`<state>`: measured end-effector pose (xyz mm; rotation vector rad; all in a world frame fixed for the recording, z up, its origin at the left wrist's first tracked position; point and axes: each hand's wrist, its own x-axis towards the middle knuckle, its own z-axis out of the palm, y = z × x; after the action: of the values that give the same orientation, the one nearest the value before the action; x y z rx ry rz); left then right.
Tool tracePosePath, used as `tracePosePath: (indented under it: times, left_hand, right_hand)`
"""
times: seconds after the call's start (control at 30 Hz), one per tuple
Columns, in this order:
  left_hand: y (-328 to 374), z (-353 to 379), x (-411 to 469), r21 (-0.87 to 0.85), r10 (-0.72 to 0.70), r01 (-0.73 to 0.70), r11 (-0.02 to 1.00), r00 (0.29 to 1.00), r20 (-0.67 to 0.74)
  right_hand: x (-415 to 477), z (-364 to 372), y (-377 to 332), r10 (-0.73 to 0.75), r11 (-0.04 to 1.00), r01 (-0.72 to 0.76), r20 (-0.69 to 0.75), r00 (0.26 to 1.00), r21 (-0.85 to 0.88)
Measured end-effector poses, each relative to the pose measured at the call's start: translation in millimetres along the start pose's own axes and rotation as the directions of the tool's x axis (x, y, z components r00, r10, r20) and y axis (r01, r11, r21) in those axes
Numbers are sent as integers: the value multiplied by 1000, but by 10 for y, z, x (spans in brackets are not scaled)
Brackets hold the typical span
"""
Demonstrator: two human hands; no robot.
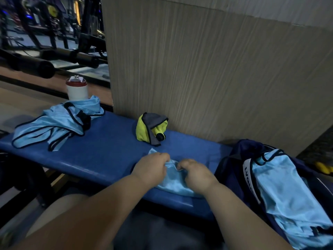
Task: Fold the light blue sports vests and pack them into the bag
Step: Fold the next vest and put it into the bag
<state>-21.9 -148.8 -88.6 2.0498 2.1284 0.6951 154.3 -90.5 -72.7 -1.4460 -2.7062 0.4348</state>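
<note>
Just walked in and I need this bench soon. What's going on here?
A person is folding a light blue vest on the blue bench, the left hand and right hand both pinching its fabric. The open navy bag at the right already holds folded vests. A heap of unfolded vests waits at the bench's left end.

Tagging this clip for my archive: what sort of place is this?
Probably a gym: dark exercise machines behind, a padded blue bench, and light blue sports vests piled on it.
</note>
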Motion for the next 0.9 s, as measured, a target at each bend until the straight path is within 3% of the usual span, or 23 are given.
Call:
tracePosePath:
  times: [0.07,0.17,0.33,0.53,0.67,0.77,0.83,0.9]
  left_hand:
    - [24,74,-15,69,-2,1,998,1000,25]
    - [35,179,-38,126,34,-42,991,997,66]
    - [55,181,-66,43,72,-81,996,980,184]
    - [27,181,-74,-154,59,-23,988,971,232]
    - [16,252,-123,-17,40,-39,999,998,53]
    - [14,280,-136,114,-36,44,992,997,-72]
    - [52,275,-117,136,-93,103,985,993,-73]
    - [118,278,-90,86,-133,130,988,991,20]
  right_hand:
    - [25,-19,-34,74,996,-79,102,992,46]
    - [54,-10,-52,125,987,-132,83,989,89]
    - [-11,129,-70,211,969,-206,-22,977,136]
    - [-39,135,-118,261,952,-260,12,965,160]
    - [-97,141,-114,145,983,-147,24,989,112]
    - [-189,134,-126,41,995,-42,12,999,90]
    - [-239,132,-104,16,993,-13,-24,1000,117]
    - [-286,118,-65,46,979,-36,-44,998,202]
